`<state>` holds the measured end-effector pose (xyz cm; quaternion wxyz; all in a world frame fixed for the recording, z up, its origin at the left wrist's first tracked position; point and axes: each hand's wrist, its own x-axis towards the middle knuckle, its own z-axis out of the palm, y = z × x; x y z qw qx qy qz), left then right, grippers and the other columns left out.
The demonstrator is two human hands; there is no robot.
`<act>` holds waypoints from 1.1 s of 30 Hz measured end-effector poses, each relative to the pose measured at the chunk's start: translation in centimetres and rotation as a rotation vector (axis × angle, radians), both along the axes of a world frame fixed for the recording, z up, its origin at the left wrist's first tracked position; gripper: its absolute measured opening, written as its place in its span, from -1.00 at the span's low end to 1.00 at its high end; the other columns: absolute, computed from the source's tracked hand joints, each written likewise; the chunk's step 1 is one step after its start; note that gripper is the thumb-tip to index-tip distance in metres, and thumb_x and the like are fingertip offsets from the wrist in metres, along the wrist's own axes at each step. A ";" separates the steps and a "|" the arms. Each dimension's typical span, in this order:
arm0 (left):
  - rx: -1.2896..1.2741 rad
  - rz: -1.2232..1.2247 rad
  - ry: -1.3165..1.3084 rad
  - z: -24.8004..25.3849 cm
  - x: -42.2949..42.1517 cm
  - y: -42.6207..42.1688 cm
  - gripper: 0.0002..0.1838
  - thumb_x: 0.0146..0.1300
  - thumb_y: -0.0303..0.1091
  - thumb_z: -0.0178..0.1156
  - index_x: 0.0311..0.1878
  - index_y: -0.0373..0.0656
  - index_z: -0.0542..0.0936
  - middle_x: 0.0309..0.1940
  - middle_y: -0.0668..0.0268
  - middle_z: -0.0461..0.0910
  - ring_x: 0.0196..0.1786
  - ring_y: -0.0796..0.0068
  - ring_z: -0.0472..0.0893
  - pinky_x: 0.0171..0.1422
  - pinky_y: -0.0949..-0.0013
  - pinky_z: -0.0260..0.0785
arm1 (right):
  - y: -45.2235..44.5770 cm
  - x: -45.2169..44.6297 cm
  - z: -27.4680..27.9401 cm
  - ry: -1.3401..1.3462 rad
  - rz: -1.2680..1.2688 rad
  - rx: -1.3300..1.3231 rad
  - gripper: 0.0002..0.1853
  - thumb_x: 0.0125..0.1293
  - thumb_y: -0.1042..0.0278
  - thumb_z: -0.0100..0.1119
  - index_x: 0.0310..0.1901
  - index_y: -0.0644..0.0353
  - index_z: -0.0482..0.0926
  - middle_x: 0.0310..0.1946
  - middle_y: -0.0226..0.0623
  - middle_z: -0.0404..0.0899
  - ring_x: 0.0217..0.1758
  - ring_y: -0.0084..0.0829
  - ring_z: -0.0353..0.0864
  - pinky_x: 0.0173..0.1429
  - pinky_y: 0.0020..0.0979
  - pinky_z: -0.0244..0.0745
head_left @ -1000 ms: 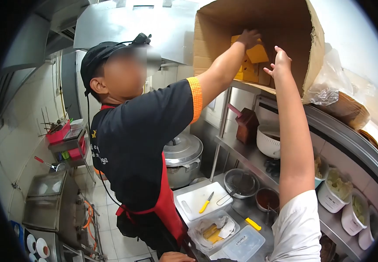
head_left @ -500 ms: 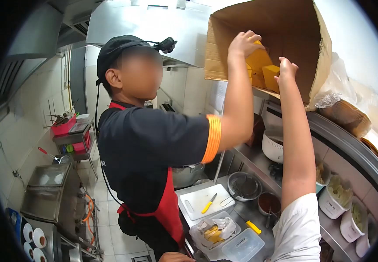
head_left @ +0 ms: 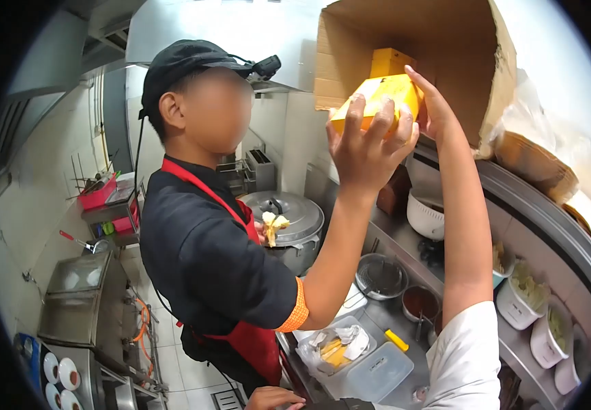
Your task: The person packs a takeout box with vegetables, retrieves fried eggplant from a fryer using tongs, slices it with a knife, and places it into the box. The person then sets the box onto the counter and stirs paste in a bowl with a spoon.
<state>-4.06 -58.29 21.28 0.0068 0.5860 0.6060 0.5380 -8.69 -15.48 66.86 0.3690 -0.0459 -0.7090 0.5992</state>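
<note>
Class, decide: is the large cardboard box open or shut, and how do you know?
Open: the cardboard box shows its inner walls, and a yellow box is visible inside.

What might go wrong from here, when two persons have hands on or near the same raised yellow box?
The yellow cardboard box might slip, since the co-worker's hand holds it while the wearer's right hand is at its edge. If dropped, it might hit the round metal bowl with red-brown contents, which stands uncovered below, and splash.
</note>
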 end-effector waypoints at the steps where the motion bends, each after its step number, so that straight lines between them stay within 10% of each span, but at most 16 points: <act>1: -0.005 -0.004 -0.002 0.2 -0.1 -0.2 -0.87 -0.01 -0.42 0.42 -0.37 -0.16 0.68 -0.44 0.30 0.68 -0.35 0.30 0.68 -0.23 0.33 0.52 | -2.0 1.2 -0.3 -0.004 -0.035 0.004 -0.39 0.04 -0.21 0.34 -0.05 0.14 0.55 -0.29 -0.31 0.64 -0.35 -0.47 0.67 -0.18 -0.40 0.60; 12: -0.059 -0.344 -0.031 1.5 -3.0 0.7 -0.84 -0.03 -0.50 0.38 -0.31 -0.14 0.69 -0.43 0.25 0.68 -0.33 0.28 0.69 -0.20 0.34 0.53 | -13.4 12.6 -6.5 0.675 -0.438 0.517 -0.66 0.27 0.37 0.17 0.03 0.31 0.42 -0.23 -0.24 0.59 -0.28 -0.49 0.63 -0.25 -0.56 0.57; 14: -0.020 -0.459 -0.126 1.1 -3.2 1.9 -0.84 -0.03 -0.51 0.38 -0.32 -0.16 0.69 -0.44 0.24 0.68 -0.36 0.30 0.69 -0.20 0.36 0.53 | -9.4 19.3 -8.4 0.844 -0.449 0.668 -0.68 0.25 0.31 0.22 -0.02 0.27 0.51 -0.10 -0.22 0.57 -0.01 -0.43 0.60 0.02 -0.36 0.59; 22: -0.252 -0.844 -0.181 -1.5 -0.8 7.8 -0.70 0.00 -0.51 0.37 -0.13 -0.20 0.63 -0.36 0.24 0.65 -0.32 0.38 0.67 -0.17 0.42 0.49 | -18.8 31.1 -29.9 0.637 -1.352 0.521 -0.27 0.11 0.21 0.27 0.27 0.16 0.13 0.21 -0.21 0.23 0.21 -0.32 0.36 0.17 -0.28 0.49; 27: -0.385 -0.686 -0.655 -6.9 6.8 12.0 -0.14 -0.05 -0.45 0.45 0.32 -0.24 0.20 0.09 0.12 0.43 0.08 0.37 0.51 0.15 0.35 0.38 | -22.1 33.5 -49.4 0.333 -1.007 -0.595 -0.41 0.11 0.57 0.27 0.16 0.20 0.23 0.02 -0.26 0.40 0.09 -0.38 0.46 0.15 -0.34 0.45; 33: -0.428 -0.631 -0.405 -11.5 14.3 13.9 0.07 -0.13 -0.41 0.52 0.40 -0.21 0.03 0.28 0.05 0.22 0.36 0.27 0.27 0.34 0.23 0.22 | -24.2 37.9 -56.7 0.213 -0.164 -1.570 -0.58 0.40 0.23 0.04 0.23 0.16 0.31 0.11 -0.19 0.49 0.09 -0.27 0.55 0.12 -0.23 0.52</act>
